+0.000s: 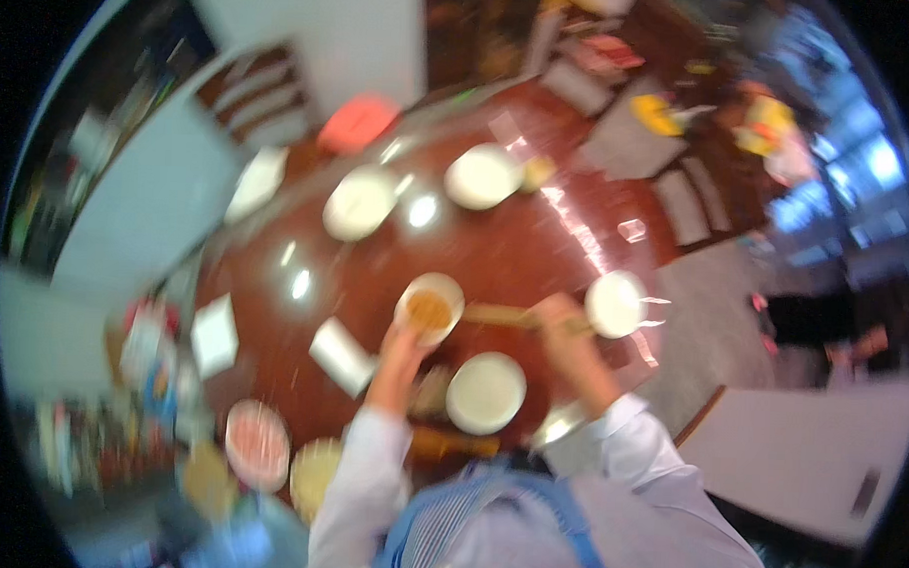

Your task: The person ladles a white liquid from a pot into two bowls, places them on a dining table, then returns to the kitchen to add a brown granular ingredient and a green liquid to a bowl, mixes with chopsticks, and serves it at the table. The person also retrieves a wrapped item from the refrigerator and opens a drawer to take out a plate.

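Note:
My left hand (pixel 405 346) holds a small white bowl (pixel 405 301) by its near rim. Brownish-orange contents (pixel 429 310), blurred, lie in it. In my right hand (pixel 569 337) is a long tan stick-like utensil (pixel 498 315), its far end close to the bowl's right side; whether the two touch I cannot tell. A white plate (pixel 486 394) sits on the table between my forearms. Just right of my right hand stands a white bowl (pixel 616 305) with thin light sticks at its edge.
Two white dishes, a left one (pixel 361 203) and a right one (pixel 484 177), stand across the glossy red-brown table (pixel 493 255). A white block-like item (pixel 342 357), a pink oval container (pixel 257 446) and a yellowish basket (pixel 315 474) are left. Chairs (pixel 682 202) and another person (pixel 806 326) are right.

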`<state>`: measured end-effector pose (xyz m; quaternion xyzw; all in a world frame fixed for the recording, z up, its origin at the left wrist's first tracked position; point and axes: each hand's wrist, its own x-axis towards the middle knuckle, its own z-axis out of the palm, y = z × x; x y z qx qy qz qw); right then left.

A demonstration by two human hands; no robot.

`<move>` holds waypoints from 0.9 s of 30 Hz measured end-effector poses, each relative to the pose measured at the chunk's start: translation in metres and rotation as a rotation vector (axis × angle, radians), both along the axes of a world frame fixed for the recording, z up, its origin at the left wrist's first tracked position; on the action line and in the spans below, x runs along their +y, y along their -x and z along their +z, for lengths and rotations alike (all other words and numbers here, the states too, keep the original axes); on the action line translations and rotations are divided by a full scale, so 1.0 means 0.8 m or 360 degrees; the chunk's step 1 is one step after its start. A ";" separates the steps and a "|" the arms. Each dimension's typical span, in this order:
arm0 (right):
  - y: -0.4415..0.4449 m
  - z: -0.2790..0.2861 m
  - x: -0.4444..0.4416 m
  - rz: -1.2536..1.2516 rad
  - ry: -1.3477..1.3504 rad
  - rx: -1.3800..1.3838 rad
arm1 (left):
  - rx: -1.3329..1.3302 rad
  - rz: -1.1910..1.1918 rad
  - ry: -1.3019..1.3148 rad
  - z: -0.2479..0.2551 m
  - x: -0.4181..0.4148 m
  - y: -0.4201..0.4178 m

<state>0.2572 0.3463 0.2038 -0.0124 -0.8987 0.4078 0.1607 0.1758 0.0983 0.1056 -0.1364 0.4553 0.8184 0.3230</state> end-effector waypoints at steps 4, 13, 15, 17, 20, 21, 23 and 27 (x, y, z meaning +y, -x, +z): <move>0.033 0.023 -0.018 0.0174 0.1034 -0.0390 | -0.0163 0.0070 -0.0093 0.032 0.007 0.008; -0.001 0.031 0.036 0.0009 0.1218 -0.0228 | -0.0079 0.0177 -0.0507 0.041 0.015 0.046; -0.018 0.027 0.033 0.0063 0.1561 -0.0130 | -0.0100 0.0150 -0.0529 0.038 0.018 0.040; 0.004 0.040 0.009 0.0034 0.1614 -0.0144 | -0.0083 0.0190 -0.0423 0.042 0.017 0.042; 0.014 0.021 -0.011 -0.0031 0.1459 -0.0369 | -0.0256 0.0248 -0.0350 0.042 0.021 0.032; 0.013 0.015 -0.009 -0.0035 0.1424 -0.0356 | -0.0241 0.0272 -0.0314 0.039 0.021 0.030; 0.013 0.010 0.001 -0.0057 0.1430 -0.0313 | -0.0215 0.0301 -0.0236 0.032 0.022 0.029; 0.010 0.017 0.004 -0.0095 0.1389 -0.0310 | -0.0164 0.0221 0.0006 -0.006 0.025 0.036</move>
